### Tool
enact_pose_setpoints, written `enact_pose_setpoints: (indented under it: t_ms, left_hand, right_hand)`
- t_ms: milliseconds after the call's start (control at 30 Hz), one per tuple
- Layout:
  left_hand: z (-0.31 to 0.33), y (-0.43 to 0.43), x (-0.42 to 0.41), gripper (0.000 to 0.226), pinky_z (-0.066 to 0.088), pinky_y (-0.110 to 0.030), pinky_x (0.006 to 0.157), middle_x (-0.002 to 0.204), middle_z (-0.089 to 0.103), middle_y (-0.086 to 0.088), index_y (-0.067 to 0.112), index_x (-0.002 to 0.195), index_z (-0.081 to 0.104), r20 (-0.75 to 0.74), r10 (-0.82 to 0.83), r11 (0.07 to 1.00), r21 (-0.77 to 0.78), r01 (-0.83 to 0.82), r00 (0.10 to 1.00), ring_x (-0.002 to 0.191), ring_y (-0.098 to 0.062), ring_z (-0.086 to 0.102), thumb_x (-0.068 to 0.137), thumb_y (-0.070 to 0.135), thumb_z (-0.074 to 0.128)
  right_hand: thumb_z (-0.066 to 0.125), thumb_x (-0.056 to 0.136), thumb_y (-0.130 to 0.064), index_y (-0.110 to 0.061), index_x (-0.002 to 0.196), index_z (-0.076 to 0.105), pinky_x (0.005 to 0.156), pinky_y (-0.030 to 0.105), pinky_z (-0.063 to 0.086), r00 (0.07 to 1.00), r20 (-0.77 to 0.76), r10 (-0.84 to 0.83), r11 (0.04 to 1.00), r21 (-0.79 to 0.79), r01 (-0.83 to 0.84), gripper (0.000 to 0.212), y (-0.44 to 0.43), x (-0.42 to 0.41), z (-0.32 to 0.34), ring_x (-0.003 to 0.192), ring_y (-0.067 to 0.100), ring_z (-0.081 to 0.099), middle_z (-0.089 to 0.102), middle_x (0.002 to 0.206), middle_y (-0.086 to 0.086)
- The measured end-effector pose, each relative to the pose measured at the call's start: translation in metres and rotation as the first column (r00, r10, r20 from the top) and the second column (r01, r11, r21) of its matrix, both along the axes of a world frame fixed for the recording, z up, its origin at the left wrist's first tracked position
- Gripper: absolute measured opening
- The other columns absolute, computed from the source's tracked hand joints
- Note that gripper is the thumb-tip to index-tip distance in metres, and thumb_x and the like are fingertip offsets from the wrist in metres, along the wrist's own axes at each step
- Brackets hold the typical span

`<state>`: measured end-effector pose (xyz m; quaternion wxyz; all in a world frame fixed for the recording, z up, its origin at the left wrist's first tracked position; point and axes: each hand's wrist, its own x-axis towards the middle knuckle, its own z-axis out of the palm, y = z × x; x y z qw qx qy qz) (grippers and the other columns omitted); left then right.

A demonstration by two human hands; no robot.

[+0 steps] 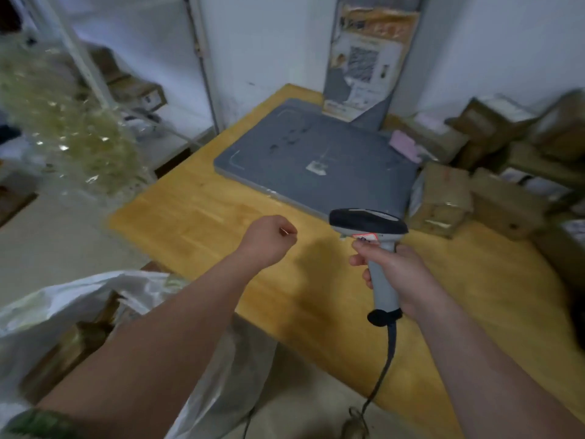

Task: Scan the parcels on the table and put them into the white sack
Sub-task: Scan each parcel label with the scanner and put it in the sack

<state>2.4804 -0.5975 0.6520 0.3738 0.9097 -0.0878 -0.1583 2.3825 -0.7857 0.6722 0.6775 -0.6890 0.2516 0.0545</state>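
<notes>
— What's the biggest thing in front of you?

— Your wooden table, running from the centre of the view out to 4 o'clock. The white sack sits off its near corner at 8 o'clock, mouth open, with a brown box showing inside.

— And on the table?

— A flat grey mat lies at 12 o'clock. The parcels, a blurred heap of cardboard boxes, crowd the table's edge from 2 to 3 o'clock, and the nearest box sits just beside the mat's right corner.

— What am I holding?

— Your right hand, at 4 o'clock, is wrapped round the grey handle of the scanner. Its dark head is tilted toward 10 o'clock and its forefinger lies up near the trigger. The cable drops from the handle's base toward 6 o'clock.

— My other hand?

— Your left hand hangs over the bare wood at the centre. It is curled into a loose fist with nothing in it that I can see, well apart from the parcels.
</notes>
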Motion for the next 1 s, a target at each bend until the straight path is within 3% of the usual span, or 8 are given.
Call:
enact_pose_setpoints:
  t_ms: [100, 167, 333, 567, 667, 800, 900, 1000]
  left_hand:
    - [0.01, -0.07, -0.002, 0.021, 0.047, -0.027, 0.077, 0.112, 0.066, -0.004, 0.013, 0.109, 0.069, 0.02, -0.082, 0.997, 0.005, 0.082, 0.996, 0.098, -0.022, 0.062, 0.093, 0.017, 0.056]
    - [0.012, -0.116, -0.001, 0.026, 0.046, -0.028, 0.087, 0.118, 0.065, -0.005, 0.013, 0.117, 0.066, 0.035, -0.113, 0.993, 0.021, 0.113, 0.993, 0.108, -0.023, 0.06, 0.093, 0.016, 0.056]
    - [0.004, -0.223, 0.01, 0.047, 0.044, -0.036, 0.095, 0.138, 0.048, -0.012, 0.015, 0.139, 0.045, -0.002, -0.192, 0.979, 0.063, 0.192, 0.981, 0.122, -0.03, 0.05, 0.095, 0.028, 0.054]
    - [-0.018, -0.339, 0.023, 0.092, 0.034, -0.047, 0.105, 0.149, 0.015, -0.014, 0.022, 0.15, 0.018, -0.023, -0.049, 0.978, 0.201, 0.053, 0.999, 0.137, -0.037, 0.019, 0.08, 0.061, 0.063]
    - [-0.028, -0.362, 0.028, 0.114, 0.034, -0.051, 0.105, 0.155, 0.005, -0.015, 0.022, 0.153, -0.001, -0.035, 0.048, 0.962, 0.27, -0.036, 0.998, 0.141, -0.037, 0.013, 0.073, 0.069, 0.066]
    - [-0.034, -0.373, 0.028, 0.115, 0.042, -0.046, 0.093, 0.141, 0.019, -0.014, 0.02, 0.152, -0.004, 0.027, 0.101, 0.958, 0.267, -0.104, 0.995, 0.129, -0.034, 0.024, 0.073, 0.059, 0.07]
    - [-0.03, -0.364, 0.021, 0.119, 0.042, -0.044, 0.092, 0.14, 0.018, -0.011, 0.018, 0.152, -0.005, 0.099, 0.018, 0.958, 0.282, -0.046, 0.995, 0.128, -0.034, 0.022, 0.071, 0.05, 0.075]
    - [-0.029, -0.329, 0.004, 0.127, 0.034, -0.042, 0.106, 0.145, 0.015, -0.005, 0.015, 0.152, -0.01, 0.198, -0.158, 0.942, 0.325, 0.087, 0.967, 0.134, -0.031, 0.016, 0.067, 0.048, 0.079]
  right_hand:
    - [0.07, 0.087, -0.025, -0.015, 0.093, 0.068, 0.05, 0.025, 0.045, 0.993, 0.023, -0.112, 0.994, 0.005, 0.112, 0.012, -0.06, -0.01, 0.011, 0.052, 0.013, 0.052, 0.069, 0.077, 0.008]
    - [0.07, 0.088, -0.024, -0.015, 0.093, 0.067, 0.051, 0.026, 0.044, 0.982, 0.037, -0.186, 0.982, -0.006, 0.186, 0.011, -0.099, -0.013, 0.016, 0.053, 0.014, 0.051, 0.068, 0.078, 0.009]
    - [0.069, 0.088, -0.024, -0.014, 0.096, 0.066, 0.053, 0.027, 0.044, 0.929, 0.073, -0.364, 0.931, -0.015, 0.366, 0.013, -0.189, -0.016, 0.019, 0.055, 0.016, 0.052, 0.067, 0.079, 0.009]
    - [0.07, 0.088, -0.023, -0.012, 0.102, 0.067, 0.053, 0.028, 0.044, 0.897, 0.034, -0.44, 0.898, 0.034, 0.439, 0.018, -0.264, -0.024, 0.004, 0.055, 0.017, 0.053, 0.067, 0.081, 0.01]
    - [0.071, 0.087, -0.023, -0.014, 0.096, 0.069, 0.054, 0.028, 0.045, 0.897, 0.029, -0.442, 0.896, 0.055, 0.44, 0.013, -0.278, -0.027, -0.003, 0.057, 0.016, 0.055, 0.068, 0.079, 0.009]
    - [0.072, 0.085, -0.022, -0.015, 0.091, 0.069, 0.053, 0.029, 0.045, 0.896, 0.032, -0.443, 0.893, 0.098, 0.439, 0.009, -0.286, -0.03, -0.01, 0.054, 0.016, 0.054, 0.068, 0.078, 0.009]
    - [0.072, 0.086, -0.021, -0.015, 0.092, 0.069, 0.055, 0.03, 0.045, 0.891, 0.042, -0.451, 0.887, 0.129, 0.443, 0.009, -0.287, -0.031, -0.01, 0.054, 0.017, 0.053, 0.068, 0.082, 0.01]
    - [0.072, 0.086, -0.022, -0.015, 0.097, 0.068, 0.058, 0.03, 0.046, 0.882, 0.051, -0.468, 0.876, 0.161, 0.455, 0.014, -0.285, -0.033, -0.009, 0.062, 0.017, 0.056, 0.07, 0.093, 0.012]
